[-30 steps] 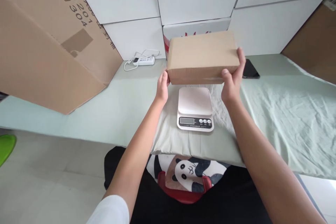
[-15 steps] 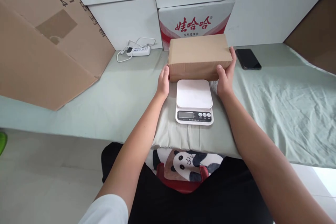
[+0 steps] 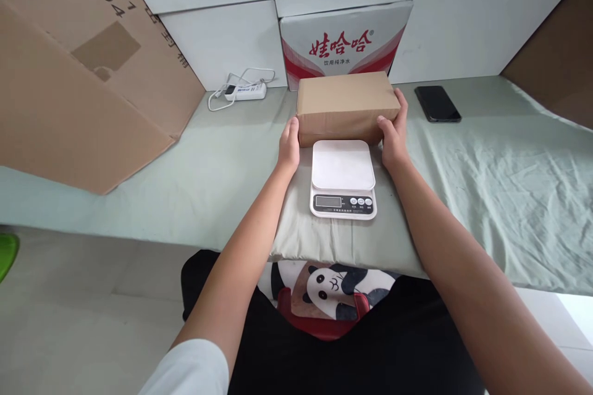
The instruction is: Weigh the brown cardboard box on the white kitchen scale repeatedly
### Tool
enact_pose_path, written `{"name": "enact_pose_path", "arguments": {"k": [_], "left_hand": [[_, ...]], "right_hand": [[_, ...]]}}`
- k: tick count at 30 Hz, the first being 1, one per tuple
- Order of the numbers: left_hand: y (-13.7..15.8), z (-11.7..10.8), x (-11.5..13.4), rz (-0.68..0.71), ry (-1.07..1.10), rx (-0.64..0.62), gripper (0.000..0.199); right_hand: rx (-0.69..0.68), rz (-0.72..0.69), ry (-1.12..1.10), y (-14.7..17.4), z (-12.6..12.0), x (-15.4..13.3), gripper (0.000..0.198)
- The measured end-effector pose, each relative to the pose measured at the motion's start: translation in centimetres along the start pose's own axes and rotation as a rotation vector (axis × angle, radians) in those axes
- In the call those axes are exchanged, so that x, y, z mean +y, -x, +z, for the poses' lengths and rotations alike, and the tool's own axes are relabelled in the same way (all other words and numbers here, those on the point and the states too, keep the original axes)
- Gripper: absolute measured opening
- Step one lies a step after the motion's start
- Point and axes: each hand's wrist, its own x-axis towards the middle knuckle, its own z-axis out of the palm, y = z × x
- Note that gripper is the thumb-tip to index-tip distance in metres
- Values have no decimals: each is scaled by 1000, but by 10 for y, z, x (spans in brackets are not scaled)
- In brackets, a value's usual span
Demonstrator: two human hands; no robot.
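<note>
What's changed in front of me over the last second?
The small cardboard box has come down toward the green cloth, just behind the scale, so the red lettering beyond it now shows. The left hand and right hand lowered with it; neither let go. The scale, phone and white corded device stayed put.

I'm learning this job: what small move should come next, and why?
Probably ease the left hand and right hand off the brown box: both hold its ends, and it seems to rest on the green cloth behind the white scale, though its underside is hidden.
</note>
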Motion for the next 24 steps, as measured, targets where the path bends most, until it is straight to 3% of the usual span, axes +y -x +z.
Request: {"name": "enact_pose_path", "arguments": {"k": [12, 20, 24], "left_hand": [[-3, 2, 0, -71, 1, -6, 87], [-8, -21, 4, -93, -74, 89, 93], [-4, -22, 7, -151, -50, 13, 91]], "right_hand": [[-24, 37, -9, -6, 2, 15, 85], [31, 158, -111, -11, -7, 26, 97], [-1, 192, -124, -3, -9, 25, 95]]}}
